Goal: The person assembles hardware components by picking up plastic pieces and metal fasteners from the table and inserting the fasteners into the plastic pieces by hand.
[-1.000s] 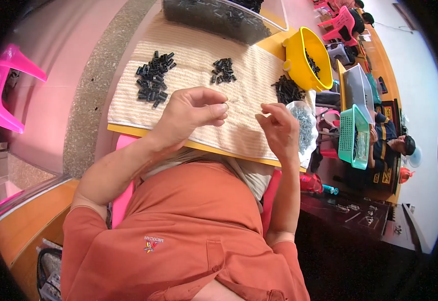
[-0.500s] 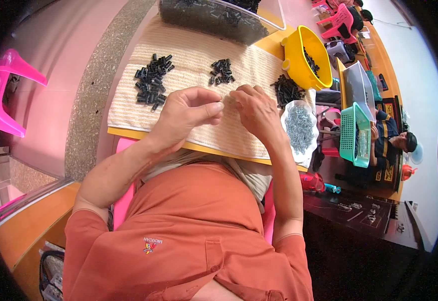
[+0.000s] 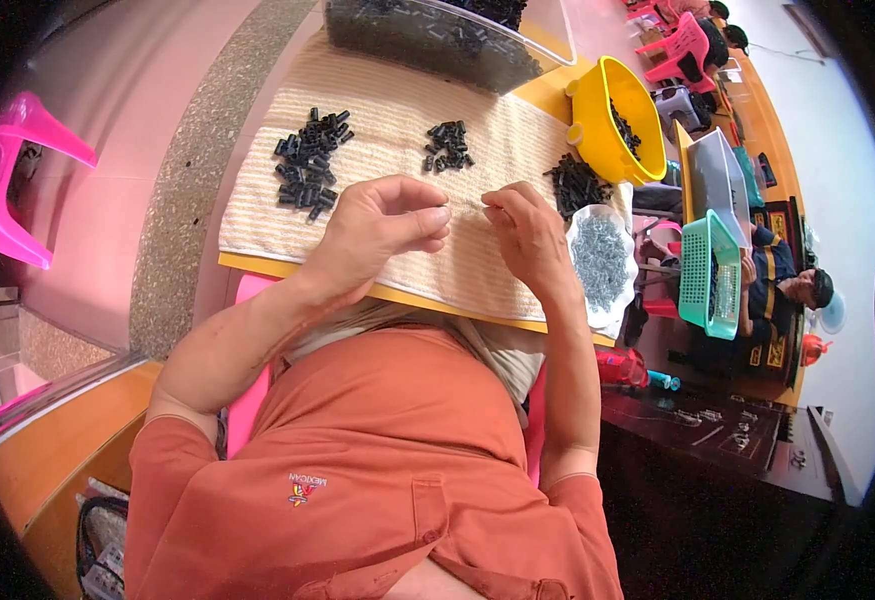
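Observation:
Over the striped towel [image 3: 382,90], my left hand [image 3: 382,225] is closed, thumb and forefinger pinched together. Whatever lies between those fingertips is too small to make out. Slightly to its right, my right hand [image 3: 529,232] is also closed in a pinch, its fingertips turned toward the left hand; any held piece is hidden. A large pile of short black tubes [image 3: 307,165] lies beyond the left hand. Between the hands, farther off, is a smaller pile of black tubes [image 3: 447,146]. More slender black pieces [image 3: 574,186] are heaped by a white wavy-edged dish [image 3: 625,290] of small silvery parts.
A clear plastic bin [image 3: 427,62] of black pieces stands at the table's far side. Right of it is a yellow tub [image 3: 589,118] holding black parts. Farther right, a person [image 3: 782,275] sits by a green basket [image 3: 695,270]. A pink stool [image 3: 7,190] stands at left.
My right hand has drawn away to the right, widening the gap between the hands. My left hand has stayed nearly in place, still pinched.

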Tool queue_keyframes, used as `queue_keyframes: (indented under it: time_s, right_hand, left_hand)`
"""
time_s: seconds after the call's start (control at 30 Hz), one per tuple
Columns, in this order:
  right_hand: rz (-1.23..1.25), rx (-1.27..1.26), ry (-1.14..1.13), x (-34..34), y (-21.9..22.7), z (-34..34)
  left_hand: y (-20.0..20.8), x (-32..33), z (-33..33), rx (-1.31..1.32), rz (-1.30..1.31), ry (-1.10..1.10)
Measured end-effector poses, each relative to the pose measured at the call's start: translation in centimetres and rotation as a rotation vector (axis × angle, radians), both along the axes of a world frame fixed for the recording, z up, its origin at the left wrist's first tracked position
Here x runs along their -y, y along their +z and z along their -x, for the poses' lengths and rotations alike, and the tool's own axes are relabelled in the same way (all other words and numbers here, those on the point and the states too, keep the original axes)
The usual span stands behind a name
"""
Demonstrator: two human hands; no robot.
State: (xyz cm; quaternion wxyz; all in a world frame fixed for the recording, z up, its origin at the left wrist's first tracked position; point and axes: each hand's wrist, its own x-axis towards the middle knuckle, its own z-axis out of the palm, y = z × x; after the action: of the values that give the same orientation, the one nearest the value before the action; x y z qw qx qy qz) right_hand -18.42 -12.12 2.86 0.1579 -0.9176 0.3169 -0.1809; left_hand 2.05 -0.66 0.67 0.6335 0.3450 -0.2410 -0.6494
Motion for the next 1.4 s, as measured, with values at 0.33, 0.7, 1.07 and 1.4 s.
queue_keyframes:
  time_s: [0.33, 0.7, 1.07, 1.4]
  right_hand:
    - [-0.533, 0.598, -0.138, -1.1, -2.8, 2.0]
    - [-0.755, 0.689, -0.151, -3.0, -2.9, 1.6]
    - [-0.558, 0.684, -0.017, -5.0, -2.5, -0.5]
    - [-0.331, 0.751, -0.026, -6.2, -2.5, -2.4]
  left_hand:
    - [-0.5, 0.0, 0.4, 0.047, 0.006, -0.047]
    - [-0.6, 0.1, 0.6, 0.165, 0.036, -0.070]
    - [-0.3, 0.1, 0.4, -0.017, -0.069, -0.060]
    - [-0.6, 0.0, 0.5, -0.137, -0.075, -0.082]
